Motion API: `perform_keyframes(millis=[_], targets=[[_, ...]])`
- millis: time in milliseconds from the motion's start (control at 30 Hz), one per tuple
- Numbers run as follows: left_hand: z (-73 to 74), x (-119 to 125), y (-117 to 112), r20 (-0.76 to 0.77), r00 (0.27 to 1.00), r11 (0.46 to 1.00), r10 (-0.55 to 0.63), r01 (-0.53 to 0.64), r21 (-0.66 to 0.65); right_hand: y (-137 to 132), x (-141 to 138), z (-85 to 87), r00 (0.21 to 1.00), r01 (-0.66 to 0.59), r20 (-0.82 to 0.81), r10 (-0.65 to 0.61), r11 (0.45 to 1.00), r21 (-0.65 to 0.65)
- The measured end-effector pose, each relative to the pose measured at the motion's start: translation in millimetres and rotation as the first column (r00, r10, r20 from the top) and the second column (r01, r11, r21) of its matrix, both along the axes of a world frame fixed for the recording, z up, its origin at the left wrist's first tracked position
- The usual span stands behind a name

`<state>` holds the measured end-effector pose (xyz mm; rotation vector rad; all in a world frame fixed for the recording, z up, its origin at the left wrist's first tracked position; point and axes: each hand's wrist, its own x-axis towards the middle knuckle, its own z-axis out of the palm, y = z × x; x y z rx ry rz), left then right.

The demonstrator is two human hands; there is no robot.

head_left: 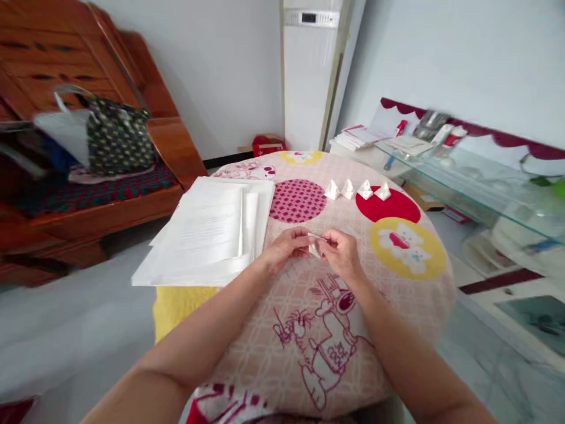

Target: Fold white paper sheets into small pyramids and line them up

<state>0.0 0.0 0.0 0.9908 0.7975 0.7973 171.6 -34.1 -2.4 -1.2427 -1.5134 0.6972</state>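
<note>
Both of my hands meet over the middle of the round table, with a small folded piece of white paper (315, 247) between them. My left hand (286, 246) pinches its left side, and my right hand (342, 252) grips the right side with thumb and fingers. Part of the paper is hidden behind the fingers. Beyond my hands, several small folded white paper shapes (348, 189) stand in a row. To the left of my left hand lies a stack of white paper sheets (207, 229), the upper ones printed with text.
A patterned cloth (282, 306) covers the table. On the right stands a glass-topped cabinet (477, 176) with papers and containers on it. A wooden bench (163, 153) at the left carries a dark patterned bag (119, 138). A tall white appliance (309, 76) stands behind the table.
</note>
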Motion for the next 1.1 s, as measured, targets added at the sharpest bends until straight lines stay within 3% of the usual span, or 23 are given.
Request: perform_keyframes(millis=[133, 333, 633, 1100], targets=[[-1.2, 0.0, 1.2, 0.032, 0.997, 0.997, -0.066, 0.064, 0.037, 1.6, -0.8, -1.5, 0.996, 0.006, -0.084, -0.014, 0.995, -0.097], [-6.0, -3.8, 6.2, 0.108, 0.992, 0.996, -0.064, 0.057, 0.066, 4.1, -0.4, -3.3, 0.925, -0.067, -0.377, -0.041, 0.960, -0.271], [-2.7, -6.0, 6.7, 0.119, 0.993, 0.999, -0.015, 0.010, 0.046, 2.3, -2.1, 4.5, 0.848, -0.142, -0.527, -0.053, 0.936, -0.323], [-2.8, -6.1, 6.1, 0.134, 0.990, 0.998, -0.046, 0.039, 0.052, 10.9, 5.1, -12.8, 0.695, -0.398, -0.715, 0.073, 0.867, -0.299]])
